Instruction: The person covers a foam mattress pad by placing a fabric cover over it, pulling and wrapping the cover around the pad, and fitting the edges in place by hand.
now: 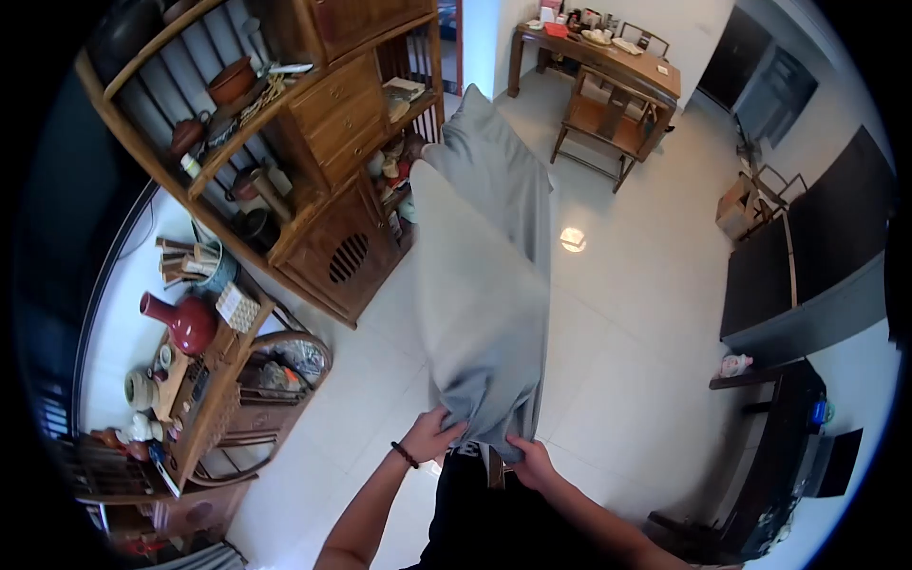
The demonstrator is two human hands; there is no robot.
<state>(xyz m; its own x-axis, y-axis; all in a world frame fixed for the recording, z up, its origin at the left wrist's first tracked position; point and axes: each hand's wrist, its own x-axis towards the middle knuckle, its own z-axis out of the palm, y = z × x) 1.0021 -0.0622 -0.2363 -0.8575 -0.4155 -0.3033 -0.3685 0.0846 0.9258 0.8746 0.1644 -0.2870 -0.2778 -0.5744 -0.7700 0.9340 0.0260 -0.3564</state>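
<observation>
A large grey cloth [484,275] stretches out in front of me, away from my body and over the floor. Its far part is raised and splits into two pointed ends, and the near part bunches into folds. My left hand [433,438], with a dark bead bracelet at the wrist, is closed on the cloth's near left edge. At the near right edge, the fingers of my right hand [532,463] pinch the same cloth. Both hands are close in front of my waist, a short way apart.
A wooden shelf cabinet [337,119] with pots stands ahead on the left. Nearer on the left, a wooden table bears a red vase [185,323]. Pale tiled floor [627,313] extends to the right. A wooden chair [608,123] and desk stand at the back, a dark bench [760,456] at right.
</observation>
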